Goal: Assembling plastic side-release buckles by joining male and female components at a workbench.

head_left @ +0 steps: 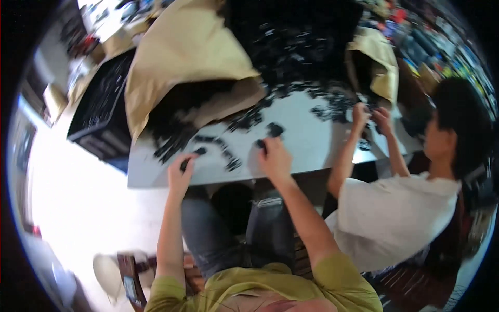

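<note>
My left hand [180,174] is closed at the front edge of the white table [306,156], with a small black piece [199,151] at its fingertips. Over the tabletop, my right hand [276,158] pinches another small black piece [261,144]; blur hides the exact kind of both. A dark piece [274,129] lies just beyond my right fingers. Between my hands runs a bent line of black pieces [227,155]. A large brown paper sack [192,47] lies with its mouth toward me, and long black pieces [169,148] spill out at its left.
A co-worker in a white top [395,218] sits at my right, both hands on black pieces beside a smaller paper sack [375,44]. A heap of black pieces [291,47] covers the table's far side. A black crate [106,104] stands left of the table.
</note>
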The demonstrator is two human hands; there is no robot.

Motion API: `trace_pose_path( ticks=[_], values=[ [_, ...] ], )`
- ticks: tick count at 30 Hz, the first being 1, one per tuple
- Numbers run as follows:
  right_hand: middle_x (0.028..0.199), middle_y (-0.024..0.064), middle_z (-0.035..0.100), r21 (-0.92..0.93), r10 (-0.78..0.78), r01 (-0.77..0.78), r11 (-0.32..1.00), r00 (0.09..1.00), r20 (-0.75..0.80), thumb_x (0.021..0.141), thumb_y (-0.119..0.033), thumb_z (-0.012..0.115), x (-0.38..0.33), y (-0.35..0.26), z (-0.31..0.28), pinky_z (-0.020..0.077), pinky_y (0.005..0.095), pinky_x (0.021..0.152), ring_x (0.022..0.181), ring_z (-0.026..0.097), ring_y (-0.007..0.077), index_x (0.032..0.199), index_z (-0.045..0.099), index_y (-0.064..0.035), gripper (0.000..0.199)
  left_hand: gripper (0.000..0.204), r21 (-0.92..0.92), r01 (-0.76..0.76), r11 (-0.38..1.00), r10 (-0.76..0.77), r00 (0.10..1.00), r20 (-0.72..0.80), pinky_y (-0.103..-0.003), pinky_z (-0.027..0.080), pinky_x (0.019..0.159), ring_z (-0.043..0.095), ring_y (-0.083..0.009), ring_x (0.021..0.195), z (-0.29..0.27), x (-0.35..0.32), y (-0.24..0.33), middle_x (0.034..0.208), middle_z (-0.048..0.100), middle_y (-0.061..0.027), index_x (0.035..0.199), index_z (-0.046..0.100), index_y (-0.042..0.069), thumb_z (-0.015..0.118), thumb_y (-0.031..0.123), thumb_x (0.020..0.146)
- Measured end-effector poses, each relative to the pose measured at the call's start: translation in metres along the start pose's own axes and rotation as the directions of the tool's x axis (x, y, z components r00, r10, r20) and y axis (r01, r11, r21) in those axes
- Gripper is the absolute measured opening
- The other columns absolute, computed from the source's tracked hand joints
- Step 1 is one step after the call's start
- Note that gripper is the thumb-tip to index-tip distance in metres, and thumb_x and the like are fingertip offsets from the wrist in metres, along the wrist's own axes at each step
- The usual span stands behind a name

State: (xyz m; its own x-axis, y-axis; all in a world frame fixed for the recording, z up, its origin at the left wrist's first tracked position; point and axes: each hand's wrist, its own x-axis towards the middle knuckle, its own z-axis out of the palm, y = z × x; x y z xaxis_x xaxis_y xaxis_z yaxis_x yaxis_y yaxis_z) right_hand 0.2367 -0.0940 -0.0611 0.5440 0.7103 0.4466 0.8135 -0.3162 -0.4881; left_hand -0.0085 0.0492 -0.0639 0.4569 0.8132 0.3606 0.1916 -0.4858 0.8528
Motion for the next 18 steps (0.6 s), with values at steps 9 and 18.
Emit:
trace_pose_path(
  ticks=[9, 18],
  values=[
    [0.096, 0.0103, 0.055, 0.004, -0.068, 0.068, 0.998, 0.998, 0.004, 0.079, -0.012, 0.062, -0.003, -0.005, 0.005, 0.0491, 0.0406, 0.065, 0.081, 0.06, 0.0317, 0.102, 0.056, -0.006, 0.025, 0.025, 0.587, -0.192, 0.787, 0.06, 0.97, 0.237, -0.037, 0.048, 0.072, 0.059, -0.0304, 0.086, 0.003, 0.019, 0.027, 0.11, 0.051, -0.01, 0.101, 0.063, 0.005, 0.066, 0.003, 0.076],
    [0.086, 0.0089, 0.054, 0.431, -0.002, -0.049, 0.901, 0.993, 0.119, 0.072, 0.001, 0.063, -0.015, -0.026, -0.025, 0.0441, 0.0272, 0.059, 0.066, 0.052, 0.0176, 0.095, 0.058, -0.0001, 0.024, 0.035, -0.022, 0.086, 0.996, -0.081, 0.981, 0.178, -0.03, 0.047, 0.072, 0.056, -0.0152, 0.076, 0.027, 0.001, 0.061, 0.084, 0.057, -0.0067, 0.109, 0.054, 0.005, 0.068, 0.004, 0.077]
  ],
)
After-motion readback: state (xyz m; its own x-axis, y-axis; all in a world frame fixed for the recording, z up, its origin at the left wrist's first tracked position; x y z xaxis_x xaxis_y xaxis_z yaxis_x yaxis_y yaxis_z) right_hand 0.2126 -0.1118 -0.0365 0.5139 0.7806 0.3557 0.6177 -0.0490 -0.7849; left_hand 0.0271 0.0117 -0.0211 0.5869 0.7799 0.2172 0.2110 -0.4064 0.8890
